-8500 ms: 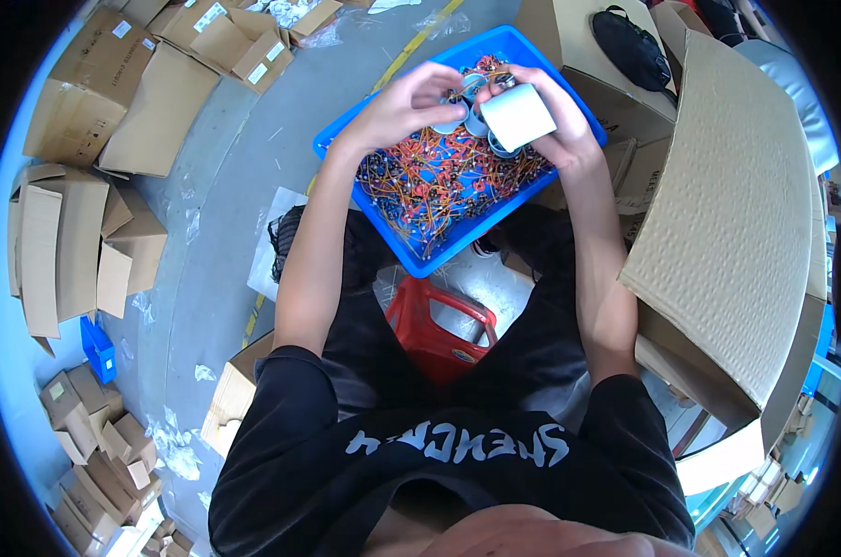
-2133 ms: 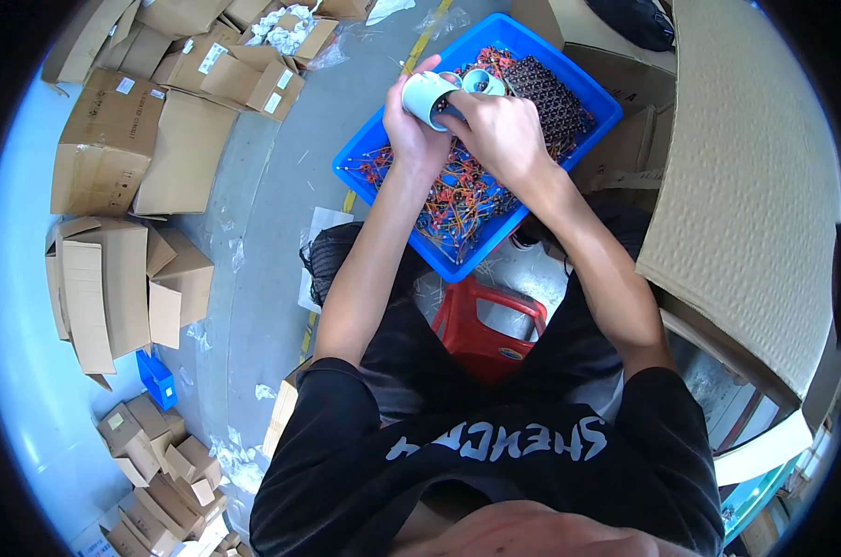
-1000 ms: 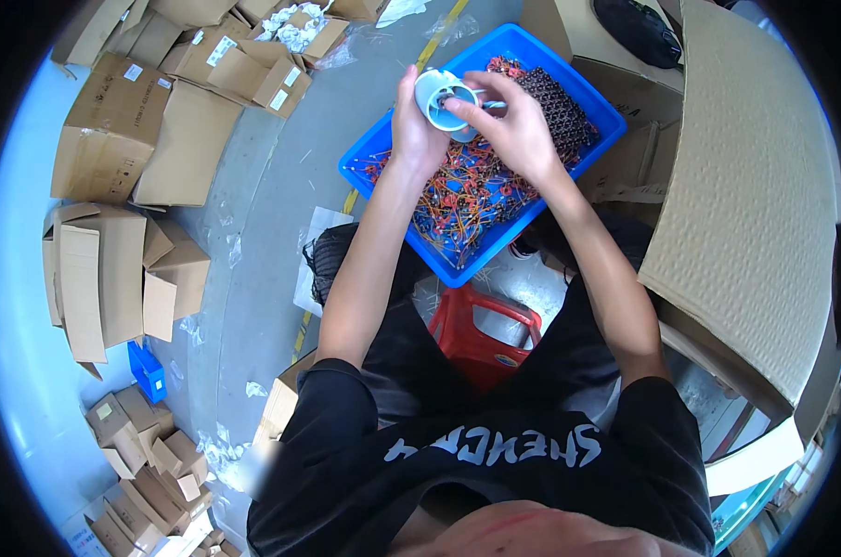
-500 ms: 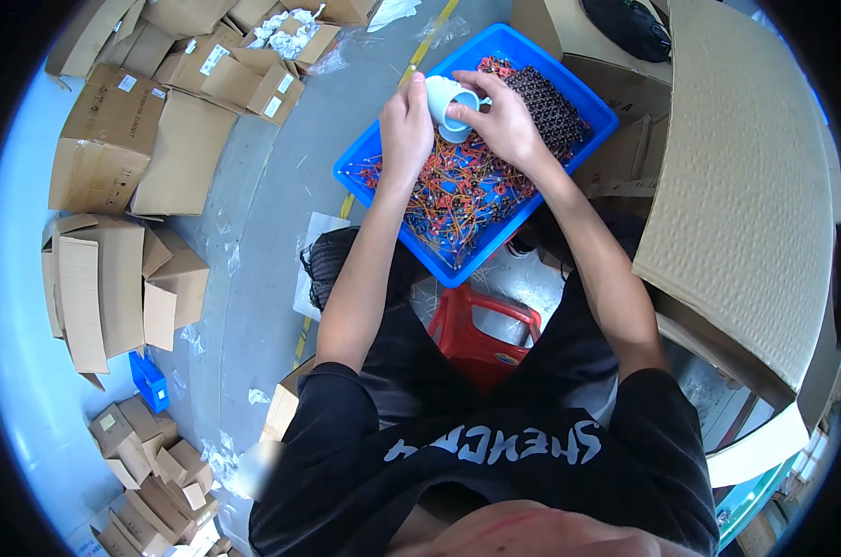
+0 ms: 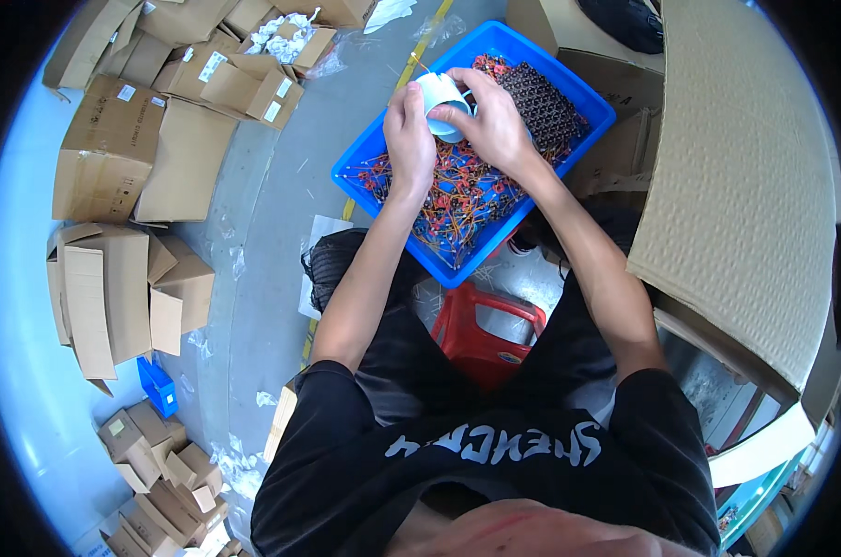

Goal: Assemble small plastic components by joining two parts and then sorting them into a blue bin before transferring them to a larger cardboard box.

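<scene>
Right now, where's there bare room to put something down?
On bits of grey floor between the cardboard boxes at left and the yellow line, dodging plastic scraps. The blue tray is crowded: wires fill much of it, with the left hand and right hand above.

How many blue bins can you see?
2. A big blue bin with wiry parts in it is below the left hand and right hand. A small blue bin is at the far left, near cardboard boxes. More may be hidden.
</scene>
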`<state>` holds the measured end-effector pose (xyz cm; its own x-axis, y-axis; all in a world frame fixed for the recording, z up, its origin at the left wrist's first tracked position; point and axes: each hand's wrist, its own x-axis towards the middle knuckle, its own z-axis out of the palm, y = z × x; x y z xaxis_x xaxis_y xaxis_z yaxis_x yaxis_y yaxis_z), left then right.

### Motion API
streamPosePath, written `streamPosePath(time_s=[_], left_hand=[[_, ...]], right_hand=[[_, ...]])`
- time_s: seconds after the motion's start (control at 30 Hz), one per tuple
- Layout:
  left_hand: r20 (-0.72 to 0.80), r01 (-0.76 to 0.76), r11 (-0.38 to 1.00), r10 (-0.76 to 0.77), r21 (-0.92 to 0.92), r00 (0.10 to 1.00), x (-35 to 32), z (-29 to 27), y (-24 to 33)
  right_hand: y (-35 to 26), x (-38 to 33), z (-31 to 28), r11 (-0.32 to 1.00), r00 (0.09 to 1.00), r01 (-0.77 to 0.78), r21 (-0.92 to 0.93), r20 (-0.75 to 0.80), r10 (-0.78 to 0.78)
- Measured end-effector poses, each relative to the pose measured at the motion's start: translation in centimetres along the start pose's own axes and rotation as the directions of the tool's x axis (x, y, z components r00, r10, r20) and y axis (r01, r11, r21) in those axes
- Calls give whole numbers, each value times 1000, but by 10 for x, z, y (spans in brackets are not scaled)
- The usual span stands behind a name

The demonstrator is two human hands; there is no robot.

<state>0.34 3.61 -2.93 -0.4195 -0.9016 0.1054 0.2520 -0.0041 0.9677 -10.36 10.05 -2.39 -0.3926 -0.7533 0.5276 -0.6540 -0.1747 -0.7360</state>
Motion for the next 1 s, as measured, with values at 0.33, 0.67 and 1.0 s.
streamPosePath(time_s=[0.33, 0.67, 1.0], left_hand=[[162, 205, 979, -200, -17, 966, 22, -24, 18], [324, -217, 975, 192, 44, 926, 21, -12, -2], [525, -415, 841, 193, 347, 829, 15, -2, -7]], right_hand=[[3, 8, -21, 996, 952, 83, 21, 294, -86], [0, 2, -19, 942, 902, -293, -164, 279, 329], [45, -10, -26, 886, 866, -424, -191, 201, 458]])
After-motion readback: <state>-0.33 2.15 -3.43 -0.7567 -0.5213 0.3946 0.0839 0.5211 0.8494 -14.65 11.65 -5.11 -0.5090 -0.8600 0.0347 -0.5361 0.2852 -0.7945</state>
